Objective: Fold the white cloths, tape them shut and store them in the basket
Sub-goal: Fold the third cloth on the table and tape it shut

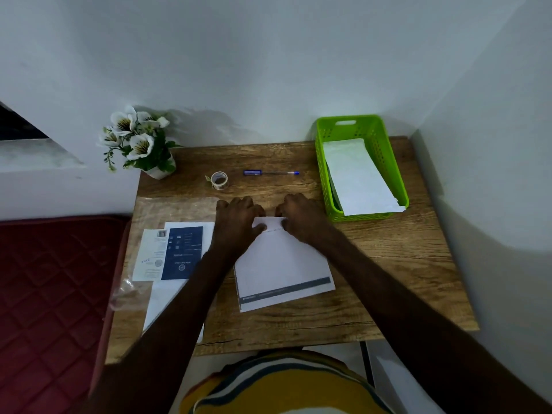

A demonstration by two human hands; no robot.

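Both hands, the left hand (239, 218) and right hand (301, 218), pinch the far edge of a white cloth (280, 264) on the worktop (388, 264).

Table (373, 264): brown wood grain w/ darker streaks. Basket (321, 162): bright lime green, perforated dot-hole walls; folded cloth (358, 177) inside is plain white. Cloth (280, 264) at centre: white w/ a dark grey band near its front edge. Pen (270, 173): blue. Tape roll (219, 180): clear-brownish. Booklet (182, 252): navy w/ white print, on white sheets. Flowers (134, 135): white petals, dark-yellow centres, green leaves. Mat (50, 294): dark red, diamond-quilted. Shirt (277, 383): yellow w/ white & navy stripes.
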